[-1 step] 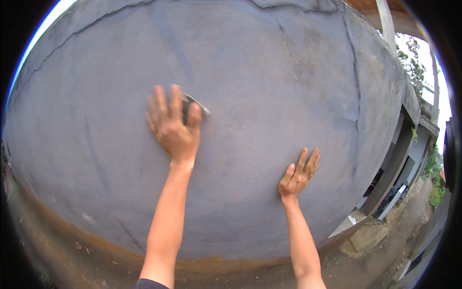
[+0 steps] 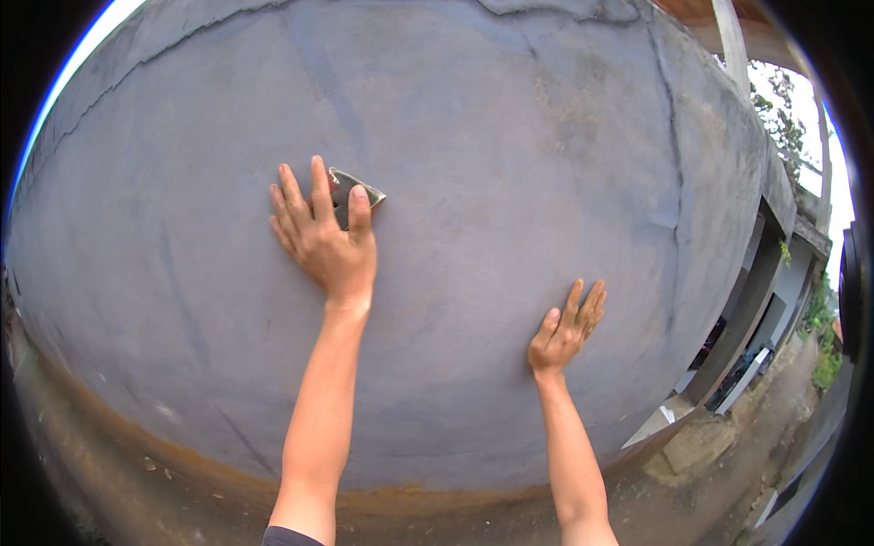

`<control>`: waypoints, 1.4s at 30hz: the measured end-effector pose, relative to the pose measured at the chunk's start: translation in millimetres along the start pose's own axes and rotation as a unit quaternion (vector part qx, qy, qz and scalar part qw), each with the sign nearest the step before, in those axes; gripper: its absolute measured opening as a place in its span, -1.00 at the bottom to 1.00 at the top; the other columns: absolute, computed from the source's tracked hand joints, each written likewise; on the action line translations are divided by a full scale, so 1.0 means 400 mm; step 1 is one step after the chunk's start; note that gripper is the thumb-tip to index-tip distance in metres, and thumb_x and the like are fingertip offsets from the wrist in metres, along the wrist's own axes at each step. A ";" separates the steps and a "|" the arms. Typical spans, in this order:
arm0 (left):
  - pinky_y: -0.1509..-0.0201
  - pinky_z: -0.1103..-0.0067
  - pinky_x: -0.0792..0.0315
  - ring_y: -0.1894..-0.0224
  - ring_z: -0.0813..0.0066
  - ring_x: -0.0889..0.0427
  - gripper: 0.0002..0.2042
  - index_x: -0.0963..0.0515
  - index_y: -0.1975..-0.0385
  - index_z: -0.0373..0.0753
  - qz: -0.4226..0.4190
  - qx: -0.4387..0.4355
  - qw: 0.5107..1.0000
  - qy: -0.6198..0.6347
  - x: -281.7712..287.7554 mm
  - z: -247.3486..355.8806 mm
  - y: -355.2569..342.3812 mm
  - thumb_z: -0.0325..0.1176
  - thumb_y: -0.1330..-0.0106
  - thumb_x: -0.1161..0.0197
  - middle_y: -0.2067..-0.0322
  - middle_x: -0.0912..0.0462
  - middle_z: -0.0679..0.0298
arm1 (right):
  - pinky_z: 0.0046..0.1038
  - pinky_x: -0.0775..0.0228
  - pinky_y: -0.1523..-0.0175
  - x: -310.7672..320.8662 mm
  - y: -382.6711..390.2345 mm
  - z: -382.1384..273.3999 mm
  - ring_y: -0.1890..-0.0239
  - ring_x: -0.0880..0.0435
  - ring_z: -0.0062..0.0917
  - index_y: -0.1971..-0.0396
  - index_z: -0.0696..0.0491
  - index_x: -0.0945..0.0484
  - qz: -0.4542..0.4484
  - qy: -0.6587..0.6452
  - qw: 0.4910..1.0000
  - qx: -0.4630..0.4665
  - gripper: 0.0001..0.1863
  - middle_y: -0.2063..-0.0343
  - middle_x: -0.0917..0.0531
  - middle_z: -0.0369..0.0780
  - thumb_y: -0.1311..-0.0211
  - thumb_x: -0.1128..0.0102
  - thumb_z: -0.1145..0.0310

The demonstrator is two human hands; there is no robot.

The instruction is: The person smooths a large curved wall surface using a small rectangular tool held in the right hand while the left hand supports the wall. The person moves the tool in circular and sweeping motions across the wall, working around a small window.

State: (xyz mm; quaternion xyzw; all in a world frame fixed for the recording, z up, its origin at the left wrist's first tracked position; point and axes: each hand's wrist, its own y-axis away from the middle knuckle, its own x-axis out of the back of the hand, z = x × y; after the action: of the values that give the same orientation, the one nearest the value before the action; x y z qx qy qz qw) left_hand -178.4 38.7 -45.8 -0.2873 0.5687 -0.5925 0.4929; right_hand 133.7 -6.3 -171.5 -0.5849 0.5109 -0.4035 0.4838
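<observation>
My left hand (image 2: 323, 238) lies against a grey wall (image 2: 455, 246), pressing a folded piece of sandpaper (image 2: 364, 184) to it. The sheet is dark with a pale, worn edge, and a bit of reddish backing shows beside my index finger. My thumb lies across it, while most of the sheet is hidden under the palm and fingers. Lower and to the right, my right hand (image 2: 563, 338) rests flat on the same wall with its fingers stretched out and nothing in it. Dust or dirt darkens those fingers.
Long cracks (image 2: 672, 136) run down the right of the wall and along its top. Bare ground (image 2: 173, 496) stretches along the wall's foot. At the far right are a doorway (image 2: 742, 309), a stone slab (image 2: 696, 448) and some green plants (image 2: 827, 364).
My left hand has shifted slightly left and up on the wall with the sandpaper, and more of the sheet now shows. My right hand stays in place.
</observation>
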 end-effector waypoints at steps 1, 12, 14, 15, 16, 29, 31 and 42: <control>-0.68 0.05 0.04 -0.65 0.02 -0.16 -0.38 -0.51 -0.46 0.11 0.022 0.030 0.999 -0.014 -0.009 0.002 -0.016 0.27 -0.53 -0.09 -0.59 -0.30 0.12 | 0.11 0.29 -0.69 -0.002 0.003 -0.002 -0.70 0.03 0.00 -0.59 0.00 -0.31 0.000 0.002 1.000 0.001 -0.36 -0.64 -0.12 0.05 -0.61 0.22 0.14; -0.66 -0.06 -0.03 -0.63 0.00 -0.21 -0.39 -0.48 -0.48 0.15 -0.015 -0.047 0.999 0.020 -0.028 0.115 -0.074 0.28 -0.57 -0.02 -0.57 -0.33 0.18 | 0.12 0.27 -0.69 -0.012 -0.008 0.002 -0.70 0.02 0.01 -0.58 0.00 -0.33 0.003 0.001 1.000 0.004 -0.36 -0.64 -0.12 0.05 -0.58 0.19 0.16; -0.67 -0.07 0.02 -0.65 0.02 -0.17 -0.38 -0.34 -0.57 0.16 -0.058 -0.079 0.995 0.012 -0.037 0.184 0.001 0.25 -0.61 0.04 -0.60 -0.28 0.18 | 0.13 0.26 -0.69 -0.008 -0.006 0.013 -0.69 0.01 0.02 -0.58 -0.01 -0.33 0.007 0.000 1.000 0.012 -0.36 -0.64 -0.12 0.05 -0.58 0.19 0.16; -0.69 -0.05 0.08 -0.66 0.05 -0.14 -0.36 -0.30 -0.59 0.18 -0.102 -0.186 0.977 -0.016 -0.020 0.203 0.092 0.26 -0.60 0.04 -0.62 -0.24 0.21 | 0.13 0.26 -0.69 -0.010 -0.005 0.006 -0.69 0.00 0.02 -0.58 -0.01 -0.32 0.009 -0.007 1.000 0.016 -0.36 -0.64 -0.12 0.05 -0.58 0.19 0.16; -0.71 -0.03 0.13 -0.67 0.07 -0.11 -0.34 -0.25 -0.61 0.19 -0.145 -0.289 0.945 -0.038 -0.003 0.214 0.202 0.27 -0.59 0.04 -0.64 -0.20 0.24 | 0.13 0.25 -0.68 -0.007 -0.005 0.005 -0.69 0.00 0.02 -0.58 -0.02 -0.33 0.004 -0.002 1.000 0.015 -0.36 -0.64 -0.13 0.05 -0.57 0.19 0.17; -0.72 0.01 0.18 -0.68 0.07 -0.08 -0.41 -0.47 -0.49 0.17 -0.103 -0.103 0.989 -0.021 0.017 0.121 0.184 0.28 -0.59 -0.01 -0.60 -0.27 0.16 | 0.14 0.21 -0.67 -0.008 0.000 0.005 -0.68 -0.03 0.03 -0.57 0.01 -0.34 0.012 -0.009 1.000 0.021 -0.37 -0.62 -0.16 0.06 -0.57 0.17 0.20; -0.74 0.06 0.21 -0.70 0.13 -0.04 -0.39 -0.46 -0.50 0.18 -0.171 -0.349 0.921 0.024 0.070 0.071 0.393 0.30 -0.58 0.00 -0.63 -0.21 0.17 | 0.14 0.19 -0.67 -0.014 0.000 -0.012 -0.68 -0.04 0.03 -0.57 0.02 -0.35 0.016 -0.020 0.999 0.028 -0.37 -0.62 -0.16 0.06 -0.58 0.17 0.20; -0.69 -0.04 0.13 -0.65 -0.02 -0.15 -0.38 -0.45 -0.50 0.19 -0.018 0.022 0.999 0.024 0.058 -0.083 0.071 0.32 -0.58 0.00 -0.58 -0.31 0.15 | 0.11 0.16 -0.68 -0.022 0.001 0.000 -0.68 -0.05 0.02 -0.55 0.02 -0.37 0.038 -0.007 0.999 0.031 -0.38 -0.62 -0.19 0.04 -0.60 0.22 0.18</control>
State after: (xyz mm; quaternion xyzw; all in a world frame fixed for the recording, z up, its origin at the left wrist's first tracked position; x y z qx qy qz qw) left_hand -209.1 34.5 -84.1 -0.2719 0.5623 -0.6202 0.4746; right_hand 132.3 2.5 -171.8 -0.5528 0.5165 -0.3963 0.5202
